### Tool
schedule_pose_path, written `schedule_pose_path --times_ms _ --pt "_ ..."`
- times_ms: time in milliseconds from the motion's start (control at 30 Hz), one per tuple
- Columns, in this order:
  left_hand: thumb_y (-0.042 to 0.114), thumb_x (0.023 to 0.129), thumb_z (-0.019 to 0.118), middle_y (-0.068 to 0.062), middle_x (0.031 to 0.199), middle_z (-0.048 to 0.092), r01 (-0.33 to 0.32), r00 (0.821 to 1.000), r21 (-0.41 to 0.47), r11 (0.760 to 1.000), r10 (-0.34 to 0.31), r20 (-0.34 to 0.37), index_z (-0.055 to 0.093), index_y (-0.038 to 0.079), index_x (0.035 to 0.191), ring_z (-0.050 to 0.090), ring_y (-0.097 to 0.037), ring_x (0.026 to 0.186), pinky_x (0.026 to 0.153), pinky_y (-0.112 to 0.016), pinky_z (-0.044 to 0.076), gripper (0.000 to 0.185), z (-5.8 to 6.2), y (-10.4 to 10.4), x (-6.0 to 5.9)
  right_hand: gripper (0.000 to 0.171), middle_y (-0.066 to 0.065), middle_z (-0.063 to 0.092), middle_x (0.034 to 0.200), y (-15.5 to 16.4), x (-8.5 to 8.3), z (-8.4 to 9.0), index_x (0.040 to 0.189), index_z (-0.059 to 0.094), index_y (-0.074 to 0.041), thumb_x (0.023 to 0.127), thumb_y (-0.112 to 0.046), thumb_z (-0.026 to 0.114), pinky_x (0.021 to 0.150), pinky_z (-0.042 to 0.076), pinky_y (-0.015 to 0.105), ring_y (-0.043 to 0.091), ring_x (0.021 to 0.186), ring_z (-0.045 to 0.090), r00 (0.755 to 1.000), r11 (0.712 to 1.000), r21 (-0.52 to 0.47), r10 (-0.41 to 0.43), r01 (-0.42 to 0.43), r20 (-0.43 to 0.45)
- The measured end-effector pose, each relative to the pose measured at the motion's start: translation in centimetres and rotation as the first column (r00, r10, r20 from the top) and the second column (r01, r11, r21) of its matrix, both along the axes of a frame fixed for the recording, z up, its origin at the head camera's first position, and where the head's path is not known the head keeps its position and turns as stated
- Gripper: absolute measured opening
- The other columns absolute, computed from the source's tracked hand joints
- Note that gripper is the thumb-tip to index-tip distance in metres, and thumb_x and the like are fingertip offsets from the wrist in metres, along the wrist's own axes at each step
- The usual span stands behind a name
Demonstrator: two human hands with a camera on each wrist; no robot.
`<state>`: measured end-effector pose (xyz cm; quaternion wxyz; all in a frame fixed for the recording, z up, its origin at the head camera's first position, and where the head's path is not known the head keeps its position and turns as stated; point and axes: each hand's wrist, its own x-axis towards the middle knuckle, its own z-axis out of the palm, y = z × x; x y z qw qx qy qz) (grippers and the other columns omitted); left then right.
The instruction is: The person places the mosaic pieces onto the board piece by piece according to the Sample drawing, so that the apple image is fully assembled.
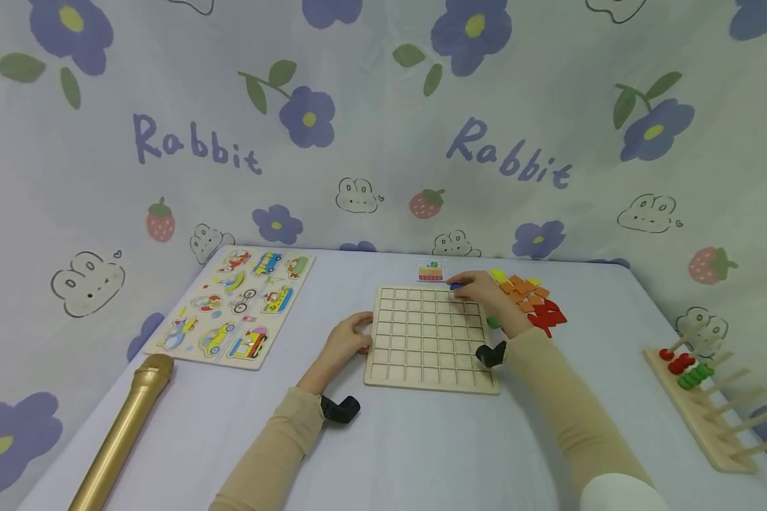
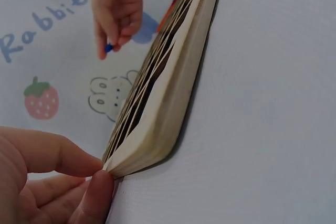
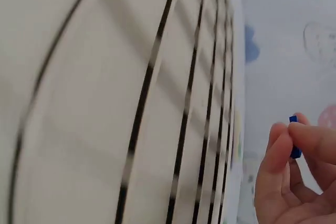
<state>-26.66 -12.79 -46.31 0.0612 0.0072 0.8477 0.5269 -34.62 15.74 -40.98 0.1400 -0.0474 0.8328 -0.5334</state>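
Right hand (image 1: 482, 289) is pinching a small blue piece (image 1: 454, 286) in its grip, hovering over the far right corner of the wooden grid board (image 1: 430, 337). Left hand (image 1: 347, 342) is gripping the board's left edge, thumb and fingers curled on it. Board is lying on the desk (image 1: 422, 440), orange and red pieces (image 1: 532, 298) just beside it.

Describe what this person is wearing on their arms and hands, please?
Both arms are in long, plain tan sleeves that reach the wrists. The left hand and the right hand are bare, without gloves, and no rings or markings show. A small black device is worn at the left wrist and another black device at the right wrist. A patch of white clothing shows at the bottom right edge.
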Motion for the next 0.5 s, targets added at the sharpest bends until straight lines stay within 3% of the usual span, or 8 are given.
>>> schedule_pose_path --times_ms 67,133,233,300,400,500 --pt "-0.002 0.068 0.056 -0.012 0.108 0.065 0.007 1.000 -0.027 1.000 -0.007 -0.009 0.049 0.005 0.133 0.056 -0.011 0.057 0.055 -0.024 0.046 0.066 0.1 0.0 0.0 0.038 0.023 0.052 0.117 -1.3 0.0 0.2 0.127 0.049 0.009 0.090 0.004 0.050 0.086 0.049 0.031 0.018 0.087 0.059 0.990 0.980 -0.200 0.015 0.013 0.141" --pt "-0.003 0.067 0.056 -0.012 0.105 0.066 0.012 1.000 -0.033 0.999 -0.012 -0.008 0.049 0.005 0.132 0.056 -0.011 0.057 0.054 -0.024 0.045 0.066 0.2 0.0 0.1 0.041 0.026 0.046 0.125 -2.5 0.1 0.3 0.131 0.043 0.011 0.091 0.004 0.048 0.087 0.048 0.028 0.015 0.085 0.060 0.965 0.937 -0.345 0.045 0.049 0.257" --pt "-0.003 0.068 0.056 -0.012 0.108 0.065 0.021 1.000 -0.028 0.999 -0.022 -0.006 0.049 0.004 0.132 0.057 -0.011 0.059 0.055 -0.024 0.047 0.065 0.2 0.0 0.2 0.041 0.027 0.038 0.136 -4.0 0.1 0.1 0.132 0.041 0.012 0.092 0.005 0.044 0.091 0.045 0.028 0.014 0.086 0.059 0.938 0.900 -0.426 0.061 0.097 0.342" --pt "-0.003 0.068 0.056 -0.011 0.107 0.065 0.016 1.000 -0.025 1.000 -0.016 -0.003 0.049 0.005 0.132 0.057 -0.011 0.059 0.056 -0.024 0.047 0.065 0.1 -0.1 0.2 0.039 0.027 0.040 0.135 -4.8 0.1 -0.2 0.130 0.043 0.012 0.092 0.004 0.044 0.092 0.045 0.030 0.015 0.087 0.057 0.952 0.927 -0.371 0.065 0.053 0.298" --pt "-0.002 0.067 0.057 -0.010 0.093 0.067 0.008 1.000 -0.038 0.999 -0.009 -0.008 0.050 0.006 0.132 0.057 -0.012 0.058 0.055 -0.024 0.046 0.065 0.1 -0.1 0.2 0.034 0.025 0.050 0.124 -5.9 0.1 -0.6 0.123 0.052 0.010 0.091 0.004 0.047 0.084 0.047 0.030 0.018 0.087 0.056 0.987 0.987 -0.148 0.076 -0.055 0.139" --pt "-0.002 0.067 0.057 -0.009 0.088 0.067 0.010 1.000 -0.042 0.999 -0.010 -0.009 0.051 0.007 0.131 0.056 -0.012 0.057 0.054 -0.024 0.045 0.065 0.1 -0.1 0.1 0.027 0.019 0.058 0.110 -6.6 0.0 -0.9 0.112 0.059 0.007 0.087 0.003 0.052 0.074 0.047 0.028 0.020 0.087 0.056 0.993 0.987 0.120 0.109 -0.103 -0.049"
